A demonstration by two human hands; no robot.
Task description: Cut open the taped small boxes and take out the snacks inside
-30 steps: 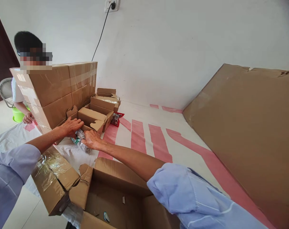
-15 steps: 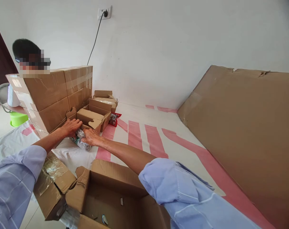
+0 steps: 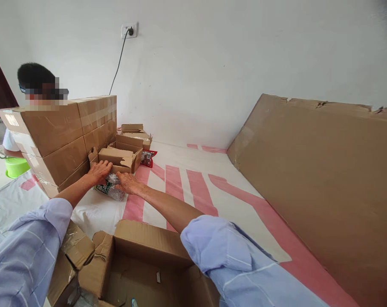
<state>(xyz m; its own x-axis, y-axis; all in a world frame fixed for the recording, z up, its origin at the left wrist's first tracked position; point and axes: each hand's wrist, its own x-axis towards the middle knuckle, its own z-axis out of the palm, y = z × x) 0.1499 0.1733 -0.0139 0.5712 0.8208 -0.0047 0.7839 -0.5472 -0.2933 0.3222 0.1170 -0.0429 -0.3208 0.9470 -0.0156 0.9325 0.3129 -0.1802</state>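
Observation:
Both my hands rest on a clear plastic packet [image 3: 109, 189] with green print, lying on the white and pink sheet. My left hand [image 3: 99, 171] grips its far left end, next to a small open cardboard box [image 3: 116, 157]. My right hand [image 3: 127, 183] holds the packet's right end, fingers curled over it. Both arms wear light blue sleeves.
A stack of taped cartons [image 3: 57, 138] stands at left, with another person [image 3: 33, 81] behind it. More small boxes [image 3: 134, 135] and a red packet [image 3: 146, 158] lie near the wall. An open carton [image 3: 142, 266] sits right below me. A big cardboard sheet [image 3: 321, 179] leans at right.
The view has shifted so everything sits lower and more to the left. My hands stay together on the packet, which now lies a little farther out from the small box.

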